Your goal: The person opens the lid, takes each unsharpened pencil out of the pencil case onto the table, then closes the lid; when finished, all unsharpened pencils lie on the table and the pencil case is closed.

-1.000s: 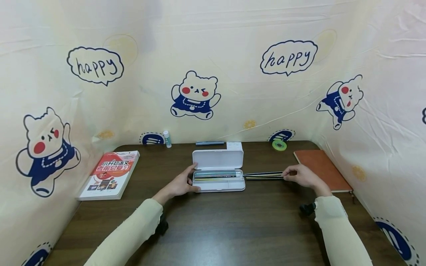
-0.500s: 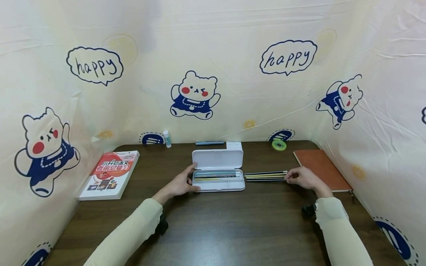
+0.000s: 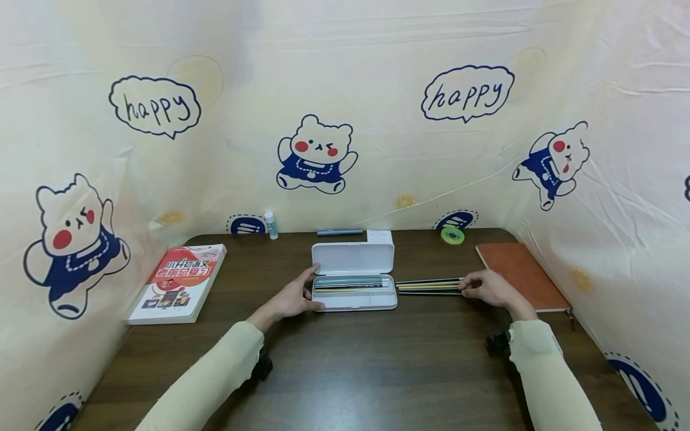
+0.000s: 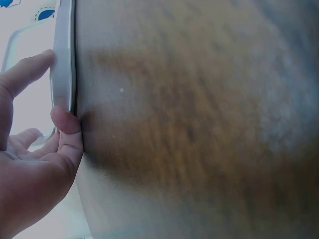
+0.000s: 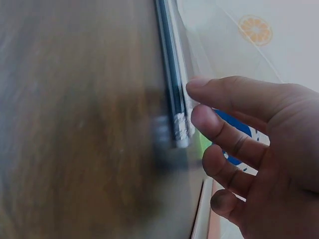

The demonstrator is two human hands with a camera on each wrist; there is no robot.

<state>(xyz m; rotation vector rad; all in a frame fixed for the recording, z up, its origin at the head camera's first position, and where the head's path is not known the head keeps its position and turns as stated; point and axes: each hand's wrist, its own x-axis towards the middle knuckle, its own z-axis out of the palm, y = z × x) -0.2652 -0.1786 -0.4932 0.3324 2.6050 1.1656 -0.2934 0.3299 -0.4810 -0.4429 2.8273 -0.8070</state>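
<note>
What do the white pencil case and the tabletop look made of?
Pencil case: probably plastic, going by its smooth matte white shell with rounded moulded corners. Tabletop: dark brown wood or wood-look laminate, with streaky grain and a slight sheen.

Open pencil case [image 3: 354, 281] and a bundle of pencils [image 3: 428, 286]

The white case lay mid-table with its lid up and pencils inside; the bundle lay flat just right of it, pointing at its end, metal-capped ends [image 5: 180, 130] away.
</note>
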